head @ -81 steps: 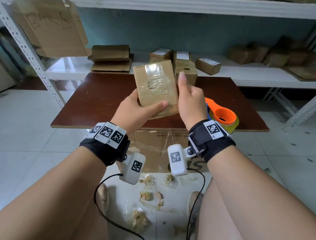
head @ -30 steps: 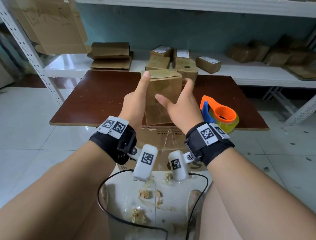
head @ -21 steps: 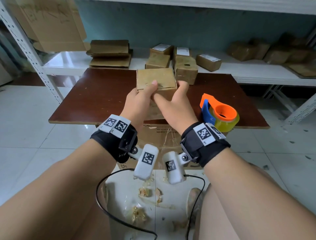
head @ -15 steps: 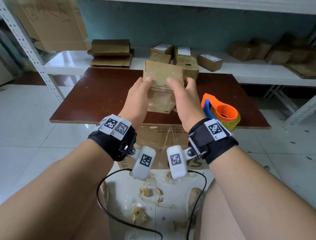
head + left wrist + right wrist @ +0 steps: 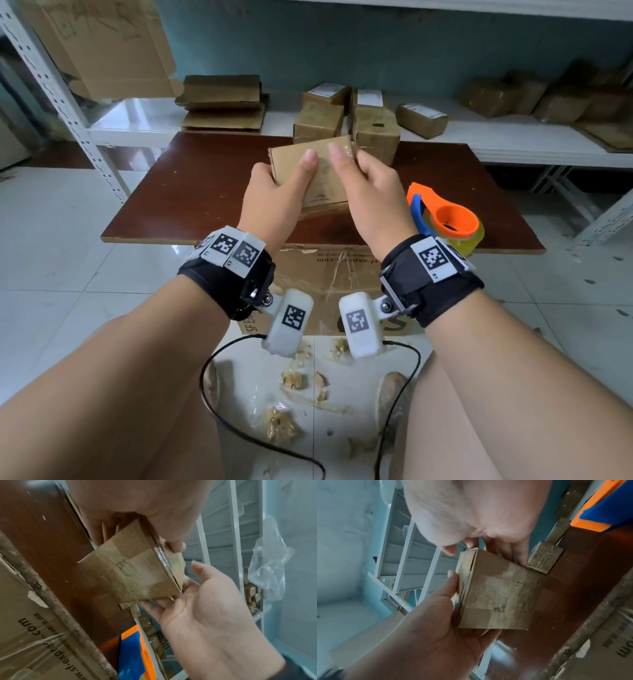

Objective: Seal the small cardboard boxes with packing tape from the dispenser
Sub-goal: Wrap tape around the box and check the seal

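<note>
**A tiled storeroom with white racking**

The glossy white floor tiles (image 5: 51, 260) fill the view from 7 to 10 o'clock and again at 3 o'clock, with grey grout lines. A teal painted back wall (image 5: 376, 44) runs across 12 o'clock behind a white metal shelf (image 5: 144, 120). The shelf's perforated white upright post (image 5: 65, 99) slants down at 10 o'clock. A dark reddish-brown wooden board (image 5: 205, 192) lies flat at the centre. Soft, even light gleams on the tiles and shelf.

Left hand (image 5: 274, 195) fingers curled gripping, right hand (image 5: 373, 192) apparently pinching, forearms raised
</note>
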`<state>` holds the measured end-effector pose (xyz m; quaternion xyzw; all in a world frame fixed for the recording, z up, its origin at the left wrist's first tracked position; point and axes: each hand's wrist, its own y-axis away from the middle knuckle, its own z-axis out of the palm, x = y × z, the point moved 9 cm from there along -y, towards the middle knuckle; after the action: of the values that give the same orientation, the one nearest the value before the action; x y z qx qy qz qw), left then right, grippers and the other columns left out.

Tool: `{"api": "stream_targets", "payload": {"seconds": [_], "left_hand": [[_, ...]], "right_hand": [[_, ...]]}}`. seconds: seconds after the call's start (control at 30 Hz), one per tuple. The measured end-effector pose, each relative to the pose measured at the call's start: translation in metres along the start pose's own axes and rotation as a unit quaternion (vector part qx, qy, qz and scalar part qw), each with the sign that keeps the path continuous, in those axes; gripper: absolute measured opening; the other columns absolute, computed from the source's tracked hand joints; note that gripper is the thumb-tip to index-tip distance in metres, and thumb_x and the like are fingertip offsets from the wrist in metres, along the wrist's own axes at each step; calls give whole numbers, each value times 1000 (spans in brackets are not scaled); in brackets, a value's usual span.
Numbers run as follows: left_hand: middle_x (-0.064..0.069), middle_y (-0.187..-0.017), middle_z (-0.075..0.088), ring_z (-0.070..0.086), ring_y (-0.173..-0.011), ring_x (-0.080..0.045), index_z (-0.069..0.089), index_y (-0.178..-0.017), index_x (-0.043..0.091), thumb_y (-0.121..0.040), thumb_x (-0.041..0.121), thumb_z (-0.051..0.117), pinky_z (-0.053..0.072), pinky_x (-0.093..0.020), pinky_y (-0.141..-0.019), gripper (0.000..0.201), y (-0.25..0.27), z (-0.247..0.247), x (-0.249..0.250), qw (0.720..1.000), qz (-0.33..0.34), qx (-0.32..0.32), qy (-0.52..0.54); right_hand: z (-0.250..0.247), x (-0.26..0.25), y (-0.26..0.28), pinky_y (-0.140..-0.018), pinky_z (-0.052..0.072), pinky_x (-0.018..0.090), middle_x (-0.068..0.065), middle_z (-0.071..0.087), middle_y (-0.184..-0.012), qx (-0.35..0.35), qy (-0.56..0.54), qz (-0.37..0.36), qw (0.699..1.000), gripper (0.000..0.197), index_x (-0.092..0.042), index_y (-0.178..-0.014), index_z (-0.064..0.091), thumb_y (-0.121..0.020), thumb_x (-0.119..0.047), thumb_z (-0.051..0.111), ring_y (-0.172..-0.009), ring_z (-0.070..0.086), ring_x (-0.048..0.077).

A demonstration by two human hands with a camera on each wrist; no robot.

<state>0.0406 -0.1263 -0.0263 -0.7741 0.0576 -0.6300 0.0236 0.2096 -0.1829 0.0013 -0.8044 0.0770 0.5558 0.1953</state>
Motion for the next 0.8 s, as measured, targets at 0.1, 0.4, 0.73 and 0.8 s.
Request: {"api": "stream_targets", "payload": {"seconds": [0.1,0.4,0.73,0.8], "left_hand": [[-5,-103,71,68,-89,-18,64,-103,13,-99,78,44,58,-40,-82,68,-9,-4,-1,999,2,18,-45],[8,-121,74,69,-118,-18,69,-134,35,-74,92,68,60,-48,-99,83,-8,7,21,984,113,-83,-107],[-8,-69,46,45,-62,-20,52,-72,1,-97,78,49,39,-33,-64,81,2,3,13,999,31,-17,21],[-16,-69,58,57,-61,-33,60,-75,8,-97,73,57,55,-38,-63,69,10,8,18,998,52,-30,35]], "right_hand": [[-7,-4,3,-91,55,20,-21,75,-115,-1,54,-40,998,59,-34,-134,69,-85,-67,74,-107,67,-7],[-34,38,-6,-72,67,46,4,80,-96,83,-111,175,975,79,-19,-95,77,-85,-90,46,-93,77,24],[-19,0,3,-92,60,36,-16,76,-112,67,85,-34,994,60,-28,-124,70,-85,-73,72,-101,68,-4],[-16,2,1,-76,58,39,-16,72,-84,62,101,-36,992,35,-26,-98,70,-94,-61,70,-75,64,0]]}}
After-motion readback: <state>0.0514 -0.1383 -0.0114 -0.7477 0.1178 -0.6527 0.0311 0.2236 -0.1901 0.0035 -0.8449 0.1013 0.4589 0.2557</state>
